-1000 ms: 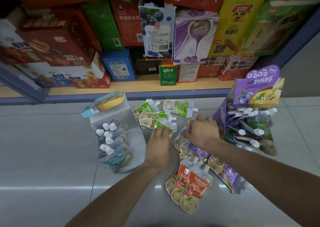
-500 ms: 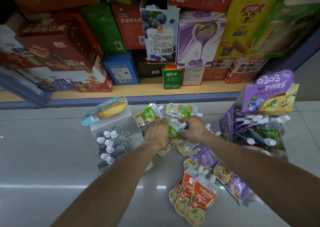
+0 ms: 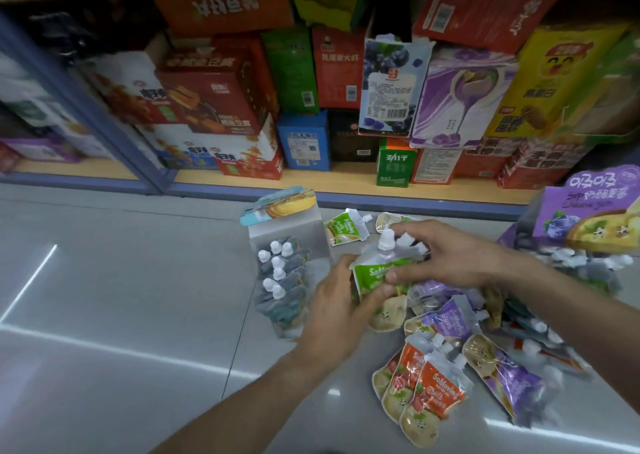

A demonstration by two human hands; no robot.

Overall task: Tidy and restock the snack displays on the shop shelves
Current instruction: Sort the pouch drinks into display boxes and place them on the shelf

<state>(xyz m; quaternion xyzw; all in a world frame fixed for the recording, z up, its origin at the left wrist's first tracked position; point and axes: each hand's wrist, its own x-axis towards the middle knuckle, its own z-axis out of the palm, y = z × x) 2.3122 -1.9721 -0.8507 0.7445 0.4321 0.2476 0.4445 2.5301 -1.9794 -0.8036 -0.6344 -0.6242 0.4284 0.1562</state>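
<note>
head view: both hands meet over the grey tiled floor (image 3: 121, 315) in front of the low wooden shelf (image 3: 311, 176). the left hand (image 3: 341, 306) curls its fingers and thumb round the lower side of a small stack of green foil spout pouches with white caps (image 3: 379, 271), held off the floor. the right hand (image 3: 446, 256) grips the same stack from above and the right, thumb pressed on the green front, fingers bent over the caps. just left of the hands stands a grey cardboard display tray with a yellow-and-blue header (image 3: 287, 231), holding a row of white-capped pouches. one more green pouch (image 3: 346, 228) lies flat between the tray and the shelf edge. below the hands lie purple foil pouches (image 3: 450, 318) and, nearer the camera, orange foil pouches (image 3: 426, 387), partly overlapping. at far right stands a purple cardboard display box (image 3: 588, 204) with capped pouches inside. the shelf carries coloured snack cartons (image 3: 214, 103).
</note>
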